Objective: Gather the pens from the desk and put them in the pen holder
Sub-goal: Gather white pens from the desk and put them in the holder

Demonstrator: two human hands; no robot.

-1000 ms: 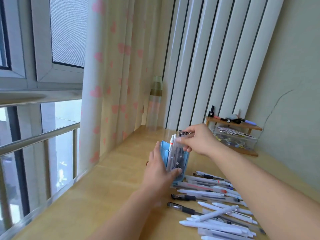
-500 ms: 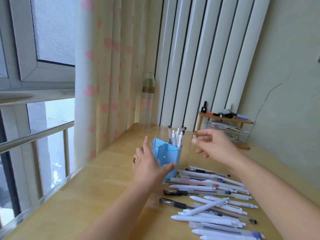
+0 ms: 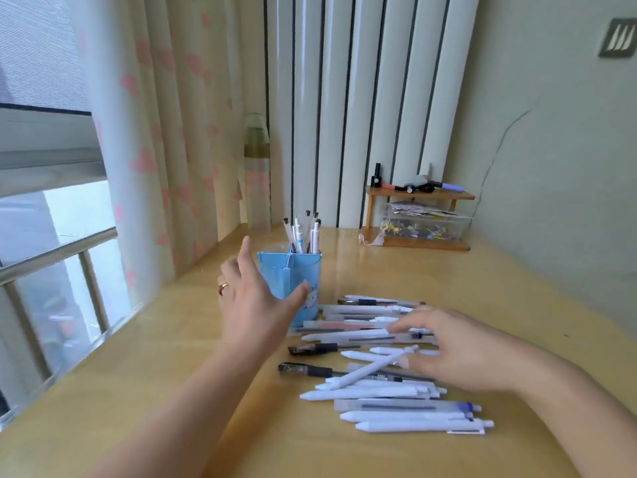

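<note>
Down from above the pen holder (image 3: 293, 281), the right hand (image 3: 458, 350) now spreads relaxed fingers over loose pens (image 3: 386, 395) on the table (image 3: 172, 357), its grip empty. Left hand (image 3: 251, 298), open, touches the holder; several pens stand in its back compartment.

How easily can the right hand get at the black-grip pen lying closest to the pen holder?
Probably yes. The right hand hovers open over the pile, and the black-grip pen lies bare at the pile's left edge with nothing on top. The left hand is by the pen holder, clear of that path.
</note>
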